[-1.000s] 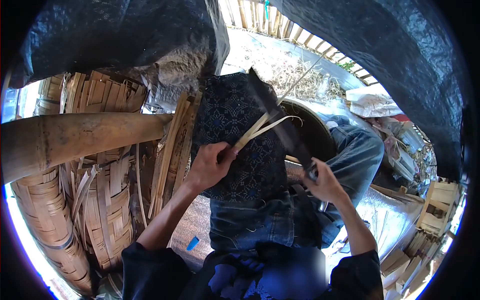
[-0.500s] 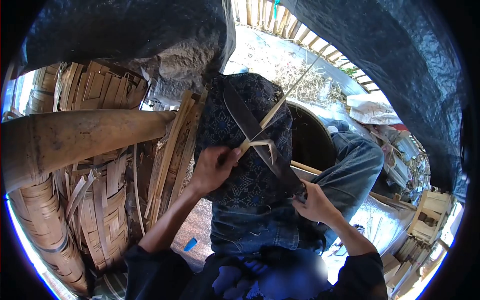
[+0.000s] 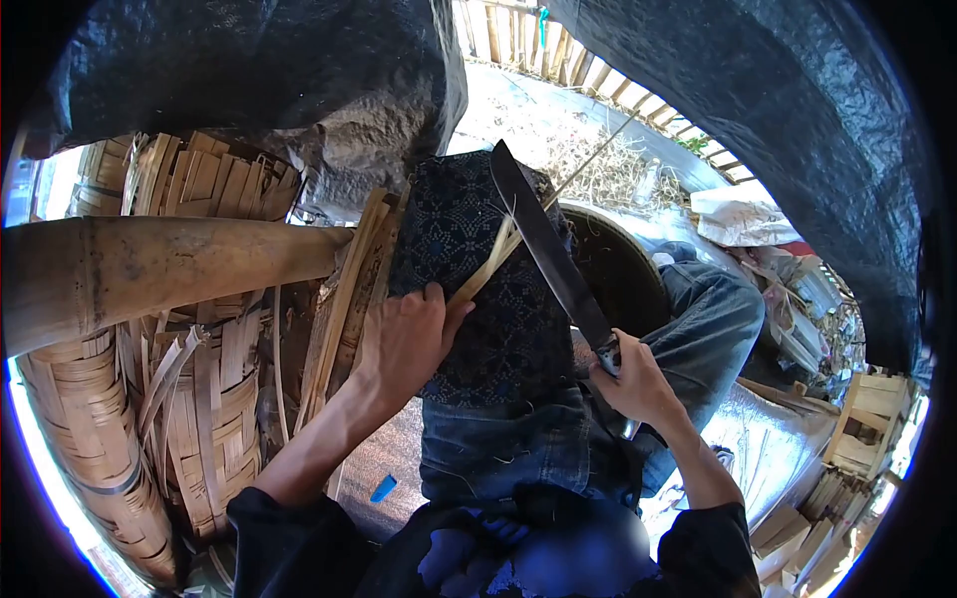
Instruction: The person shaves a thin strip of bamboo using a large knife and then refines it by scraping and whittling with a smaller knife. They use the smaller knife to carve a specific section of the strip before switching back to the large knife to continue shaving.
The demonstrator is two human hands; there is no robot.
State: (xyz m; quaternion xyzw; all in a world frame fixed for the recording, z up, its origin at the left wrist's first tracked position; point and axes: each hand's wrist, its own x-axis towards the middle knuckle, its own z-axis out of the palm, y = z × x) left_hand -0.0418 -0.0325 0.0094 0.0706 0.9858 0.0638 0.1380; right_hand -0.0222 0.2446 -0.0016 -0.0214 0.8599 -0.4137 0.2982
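Note:
A pale bamboo strip [image 3: 483, 275] is pinched in my left hand [image 3: 407, 334], over a dark patterned cloth [image 3: 449, 239] on my lap. My right hand [image 3: 638, 381] is wrapped round the handle of a long dark-bladed machete [image 3: 546, 249], whose tip points up and away. The blade lies across the strip, and beyond it the strip's thin far end runs up to the right. Near the blade a split sliver stands apart from the strip.
A thick bamboo pole [image 3: 199, 267] juts in from the left above woven bamboo baskets [image 3: 95, 439]. Split bamboo pieces [image 3: 344, 299] lean beside the cloth. A round dark container [image 3: 623, 269] stands beyond my bent knee. A blue scrap [image 3: 383, 487] lies on the floor.
The machete has moved up and right along the strip and turned more upright. My left hand has shifted slightly left with the strip. The split sliver now points upward rather than down to the right.

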